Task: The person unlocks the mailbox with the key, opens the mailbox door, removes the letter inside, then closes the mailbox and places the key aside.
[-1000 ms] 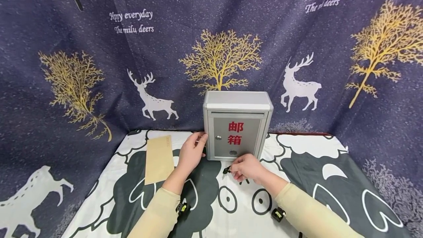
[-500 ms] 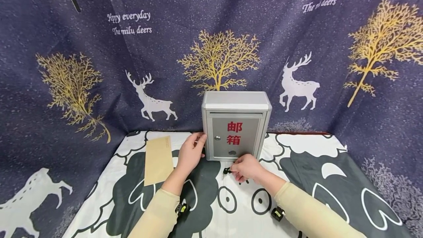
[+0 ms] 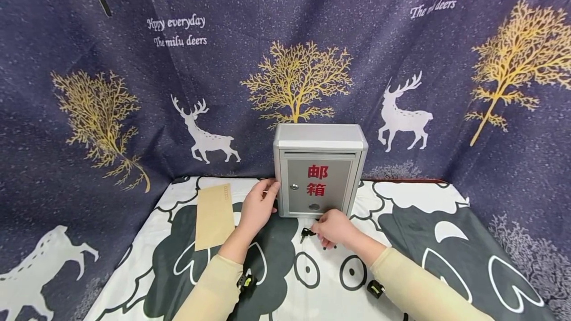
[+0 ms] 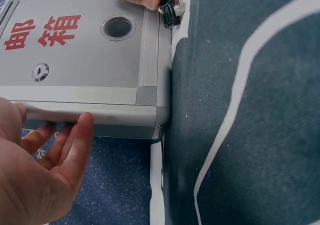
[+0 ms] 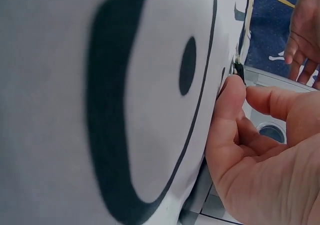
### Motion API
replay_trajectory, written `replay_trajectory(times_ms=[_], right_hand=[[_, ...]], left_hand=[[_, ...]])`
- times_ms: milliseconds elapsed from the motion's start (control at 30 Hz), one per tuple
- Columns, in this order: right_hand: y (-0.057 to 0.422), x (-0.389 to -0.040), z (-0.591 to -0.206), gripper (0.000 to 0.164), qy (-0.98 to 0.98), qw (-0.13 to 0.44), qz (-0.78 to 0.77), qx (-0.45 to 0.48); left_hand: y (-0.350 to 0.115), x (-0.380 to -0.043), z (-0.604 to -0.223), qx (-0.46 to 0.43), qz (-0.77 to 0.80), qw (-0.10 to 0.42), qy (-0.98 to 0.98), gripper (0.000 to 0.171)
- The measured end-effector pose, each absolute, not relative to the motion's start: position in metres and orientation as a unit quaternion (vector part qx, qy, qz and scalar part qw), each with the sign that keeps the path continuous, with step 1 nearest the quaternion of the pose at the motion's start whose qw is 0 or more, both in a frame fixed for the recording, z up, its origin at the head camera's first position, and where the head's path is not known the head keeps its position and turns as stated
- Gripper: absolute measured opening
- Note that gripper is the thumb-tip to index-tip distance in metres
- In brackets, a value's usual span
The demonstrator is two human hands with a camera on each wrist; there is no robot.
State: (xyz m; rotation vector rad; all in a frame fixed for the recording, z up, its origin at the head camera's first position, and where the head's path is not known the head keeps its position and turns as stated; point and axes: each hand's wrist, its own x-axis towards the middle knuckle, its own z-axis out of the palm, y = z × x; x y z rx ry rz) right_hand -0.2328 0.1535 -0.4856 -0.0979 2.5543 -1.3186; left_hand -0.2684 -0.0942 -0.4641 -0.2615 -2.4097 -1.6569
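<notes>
A silver metal mailbox (image 3: 341, 182) with red characters stands upright, its door shut and a keyhole lock (image 3: 294, 187) at the door's left. My left hand (image 3: 257, 206) rests against the box's left side, thumb by the front edge and fingers fairly straight along the side. Low in front of the box, my right hand (image 3: 335, 228) pinches black-headed keys (image 3: 306, 233) between thumb and forefinger, close over the cloth. In the left wrist view the key heads (image 4: 170, 14) stick out past the fingertips, near the box's bottom edge. The right wrist view mostly hides them behind the thumb.
A brown paper envelope (image 3: 214, 217) lies on the patterned cloth (image 3: 312, 306) to the left of the box. Behind the table hangs a dark blue curtain (image 3: 250, 73) printed with deer and trees. A round window (image 4: 118, 28) sits low in the mailbox door.
My right fingers have shifted slightly, and the keys between them have turned a little. My left hand, the mailbox and the envelope stay where they were.
</notes>
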Motion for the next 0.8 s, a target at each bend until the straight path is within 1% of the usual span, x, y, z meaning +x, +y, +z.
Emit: replay_trajectory(times_ms=[133, 300, 567, 733, 800], right_hand=[[0.154, -0.233, -0.486, 0.031, 0.896, 0.118, -0.426, -0.047], [0.156, -0.235, -0.488, 0.034, 0.903, 0.115, -0.412, -0.05], [0.159, -0.228, -0.48, 0.033, 0.911, 0.112, -0.393, -0.057], [0.167, -0.225, -0.48, 0.032, 0.912, 0.115, -0.388, -0.065], [0.173, -0.225, -0.479, 0.034, 0.916, 0.111, -0.379, -0.068]], left_hand=[[-0.094, -0.268, -0.464, -0.09, -0.562, 0.102, -0.816, 0.044], [-0.095, -0.268, -0.464, -0.09, -0.565, 0.102, -0.814, 0.044], [-0.098, -0.269, -0.467, -0.092, -0.573, 0.097, -0.808, 0.043], [-0.101, -0.271, -0.467, -0.098, -0.572, 0.095, -0.809, 0.042], [-0.102, -0.271, -0.467, -0.102, -0.571, 0.09, -0.81, 0.041]])
